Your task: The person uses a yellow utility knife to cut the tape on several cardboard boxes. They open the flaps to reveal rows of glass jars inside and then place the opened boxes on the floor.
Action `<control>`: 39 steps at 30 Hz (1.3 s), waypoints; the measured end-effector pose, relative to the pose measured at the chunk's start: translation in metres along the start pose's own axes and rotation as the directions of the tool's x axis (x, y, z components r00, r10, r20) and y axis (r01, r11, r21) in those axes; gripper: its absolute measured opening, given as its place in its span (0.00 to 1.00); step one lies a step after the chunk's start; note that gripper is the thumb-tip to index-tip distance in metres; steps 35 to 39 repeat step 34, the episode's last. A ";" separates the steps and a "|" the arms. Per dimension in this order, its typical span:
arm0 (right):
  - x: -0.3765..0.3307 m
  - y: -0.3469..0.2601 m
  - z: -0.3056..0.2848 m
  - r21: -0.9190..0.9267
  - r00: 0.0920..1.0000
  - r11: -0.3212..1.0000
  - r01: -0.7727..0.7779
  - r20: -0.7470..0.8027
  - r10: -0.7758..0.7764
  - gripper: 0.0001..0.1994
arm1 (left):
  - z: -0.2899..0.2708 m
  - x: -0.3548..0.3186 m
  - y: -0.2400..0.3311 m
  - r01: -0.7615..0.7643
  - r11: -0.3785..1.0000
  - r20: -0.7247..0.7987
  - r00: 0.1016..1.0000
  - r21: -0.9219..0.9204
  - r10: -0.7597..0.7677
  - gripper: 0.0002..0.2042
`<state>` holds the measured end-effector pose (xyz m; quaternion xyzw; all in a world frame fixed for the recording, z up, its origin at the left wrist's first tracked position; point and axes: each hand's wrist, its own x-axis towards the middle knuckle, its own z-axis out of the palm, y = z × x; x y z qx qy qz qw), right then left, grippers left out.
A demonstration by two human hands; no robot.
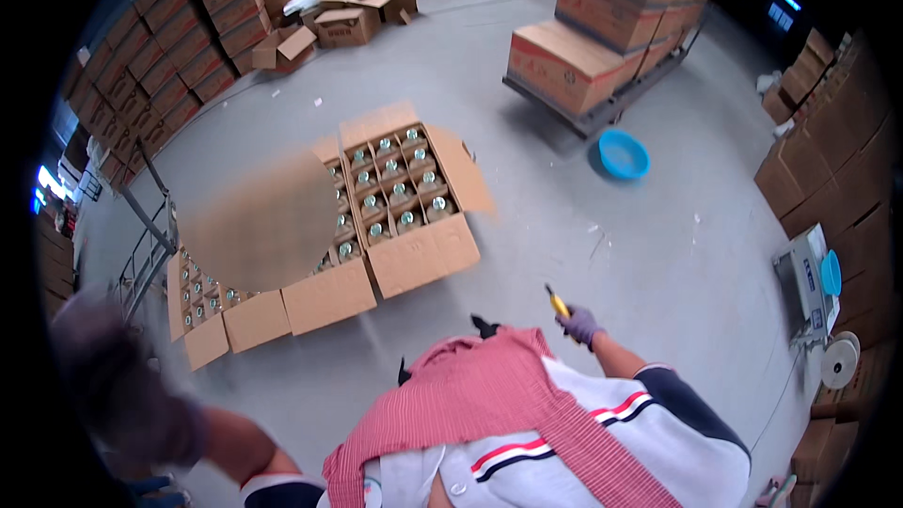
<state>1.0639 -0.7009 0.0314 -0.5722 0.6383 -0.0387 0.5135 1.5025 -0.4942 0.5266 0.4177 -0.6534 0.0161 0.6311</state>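
Observation:
My right hand (580,324), in a purple-grey glove, is closed round a yellow utility knife (560,305) with a dark tip, out over the floor. My left hand (122,386), gloved too, is raised at the far left; motion smears its fingers. Between that hand and the boxes, a large blurred cardboard sheet (263,221) hangs over the cartons with no hand visibly on it. It covers much of the row of open cartons. The nearest fully seen open carton (423,257) holds glass bottles (399,193) upright in cardboard dividers, its flaps folded out.
A metal-framed cart (149,216) stands left of the cartons. Taped boxes (564,66) are stacked on a flat trolley (602,118) at the back right, near a blue basin (624,154). Stacked cartons (179,38) line the back left. A grey machine (805,282) stands at the right.

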 end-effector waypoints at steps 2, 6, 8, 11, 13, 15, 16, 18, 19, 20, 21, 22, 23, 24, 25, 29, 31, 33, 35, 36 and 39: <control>-0.003 0.024 -0.032 0.132 0.992 0.990 -0.046 -0.114 0.062 0.20 | 0.119 0.007 -0.079 0.286 0.925 0.357 0.915 -0.251 -0.186 0.14; 0.028 0.038 -0.068 -0.124 0.982 0.982 0.143 -0.102 -0.156 0.20 | 0.209 0.018 -0.058 0.202 0.809 0.695 0.648 -0.552 0.312 0.13; 0.022 0.035 -0.074 -0.034 0.985 0.999 -0.010 -0.171 0.005 0.19 | 0.232 0.012 -0.065 0.147 0.774 0.678 0.601 -0.615 0.424 0.13; 0.027 0.069 -0.067 0.358 0.949 0.929 -0.100 -0.245 0.197 0.17 | 0.259 0.008 -0.074 0.069 0.711 0.611 0.574 -0.700 0.545 0.13; -0.004 0.080 -0.041 0.533 0.943 0.841 -0.096 -0.222 0.248 0.15 | 0.272 0.008 -0.074 0.011 0.664 0.554 0.561 -0.748 0.615 0.13; -0.038 0.095 -0.012 0.537 0.953 0.833 -0.134 -0.160 0.257 0.15 | 0.281 0.008 -0.065 -0.061 0.628 0.496 0.557 -0.776 0.666 0.13; -0.067 0.085 -0.006 0.420 0.954 0.891 -0.172 -0.156 0.257 0.15 | 0.284 0.010 -0.065 -0.100 0.597 0.455 0.552 -0.796 0.699 0.13; -0.097 0.144 0.015 0.547 0.960 0.815 -0.194 -0.065 0.272 0.16 | 0.299 0.014 -0.060 -0.154 0.552 0.402 0.531 -0.820 0.746 0.13; -0.118 0.162 0.020 0.530 0.930 0.804 -0.269 -0.073 0.359 0.16 | 0.306 0.017 -0.057 -0.192 0.529 0.370 0.524 -0.826 0.767 0.13; -0.138 0.181 0.023 0.532 0.892 0.778 -0.334 -0.089 0.443 0.16 | 0.310 0.023 -0.058 -0.220 0.512 0.344 0.521 -0.830 0.781 0.13; -0.153 0.204 0.027 0.547 0.859 0.747 -0.379 -0.092 0.504 0.16 | 0.318 0.028 -0.054 -0.255 0.502 0.327 0.509 -0.827 0.797 0.13; -0.164 0.230 0.029 0.569 0.822 0.710 -0.415 -0.099 0.561 0.16 | 0.325 0.033 -0.053 -0.286 0.489 0.308 0.499 -0.824 0.810 0.13; -0.171 0.255 0.031 0.595 0.786 0.673 -0.440 -0.108 0.609 0.16 | 0.332 0.040 -0.052 -0.316 0.483 0.296 0.488 -0.817 0.821 0.13; -0.171 0.276 0.031 0.612 0.772 0.653 -0.446 -0.107 0.627 0.16 | 0.337 0.046 -0.050 -0.354 0.485 0.290 0.479 -0.800 0.828 0.13; -0.171 0.290 0.023 0.618 0.765 0.650 -0.442 -0.118 0.633 0.16 | 0.348 0.053 -0.050 -0.389 0.475 0.275 0.468 -0.789 0.840 0.13; -0.149 0.229 -0.066 0.443 0.831 0.782 -0.439 -0.131 0.541 0.16 | 0.348 0.065 -0.048 -0.583 0.559 0.345 0.443 -0.590 0.827 0.13; -0.134 0.245 -0.086 0.449 0.822 0.778 -0.440 -0.147 0.550 0.15 | 0.350 0.066 -0.043 -0.699 0.564 0.435 0.383 -0.440 0.815 0.14; -0.098 0.258 -0.112 0.470 0.830 0.754 -0.459 -0.074 0.552 0.15 | 0.336 0.059 -0.020 -0.682 0.706 0.538 0.528 -0.193 0.657 0.14; -0.071 0.252 -0.130 0.456 0.848 0.762 -0.460 -0.031 0.530 0.16 | 0.325 0.056 -0.013 -0.683 0.722 0.561 0.558 -0.108 0.611 0.14; -0.071 0.252 -0.130 0.456 0.848 0.762 -0.460 -0.031 0.530 0.16 | 0.325 0.056 -0.013 -0.683 0.722 0.561 0.558 -0.108 0.611 0.14; -0.071 0.252 -0.130 0.456 0.848 0.762 -0.460 -0.031 0.530 0.16 | 0.325 0.056 -0.013 -0.683 0.722 0.561 0.558 -0.108 0.611 0.14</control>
